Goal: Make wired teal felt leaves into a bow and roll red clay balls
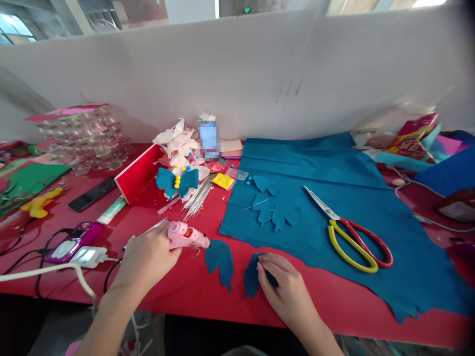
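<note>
My left hand (150, 257) is wrapped round a pink hot glue gun (183, 236). The nozzle points right and touches or hovers at the top of a teal wing-shaped fabric piece (219, 261), where a thin line, wire or glue, runs across. To the right, my right hand (284, 287) has its fingers pinched on a second teal wing piece (251, 277), partly covering it. More cut teal shapes (276, 211) with thin wires lie behind on a large teal cloth (289, 163). A teal butterfly (178, 181) with yellow beads sits farther back on the left.
Scissors (351, 232) with red and yellow handles lie on the cloth. Wires (202, 195), a yellow packet (223, 181) and a phone (208, 138) are at the back. A purple power strip (70, 244) with cables and a yellow glue gun (40, 201) lie left.
</note>
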The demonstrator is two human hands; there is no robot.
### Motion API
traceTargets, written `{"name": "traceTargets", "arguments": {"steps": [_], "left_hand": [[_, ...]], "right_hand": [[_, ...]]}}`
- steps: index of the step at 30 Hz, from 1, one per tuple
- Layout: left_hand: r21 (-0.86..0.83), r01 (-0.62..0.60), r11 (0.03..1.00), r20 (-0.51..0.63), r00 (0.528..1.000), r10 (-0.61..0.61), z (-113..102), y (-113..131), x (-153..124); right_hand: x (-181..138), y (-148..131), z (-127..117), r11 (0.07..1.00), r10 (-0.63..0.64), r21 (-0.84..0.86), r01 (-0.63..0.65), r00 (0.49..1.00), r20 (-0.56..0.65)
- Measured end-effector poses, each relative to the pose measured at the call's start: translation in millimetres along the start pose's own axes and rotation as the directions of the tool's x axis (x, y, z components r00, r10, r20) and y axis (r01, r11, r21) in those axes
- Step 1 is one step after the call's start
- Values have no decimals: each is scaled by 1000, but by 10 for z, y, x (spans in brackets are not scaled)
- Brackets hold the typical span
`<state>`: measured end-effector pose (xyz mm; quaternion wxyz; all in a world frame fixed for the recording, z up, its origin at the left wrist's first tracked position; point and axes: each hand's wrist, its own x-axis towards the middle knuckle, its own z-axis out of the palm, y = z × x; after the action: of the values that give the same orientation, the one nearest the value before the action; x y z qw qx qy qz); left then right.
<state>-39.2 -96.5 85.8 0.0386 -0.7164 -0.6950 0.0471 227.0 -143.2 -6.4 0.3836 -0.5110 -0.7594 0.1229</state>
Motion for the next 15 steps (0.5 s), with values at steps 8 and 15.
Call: {"name": "traceTargets", "arguments": {"steps": [8,15], "left_hand": [[-105,-174,979,-67,984,168,-9,280,38],[-101,-209,973,-132,972,195,28,287,47]], "right_hand": [[4,1,4,1000,6,-4,-5,1000,6],[2,-8,-4,1000,8,-6,-8,1000,9]]}}
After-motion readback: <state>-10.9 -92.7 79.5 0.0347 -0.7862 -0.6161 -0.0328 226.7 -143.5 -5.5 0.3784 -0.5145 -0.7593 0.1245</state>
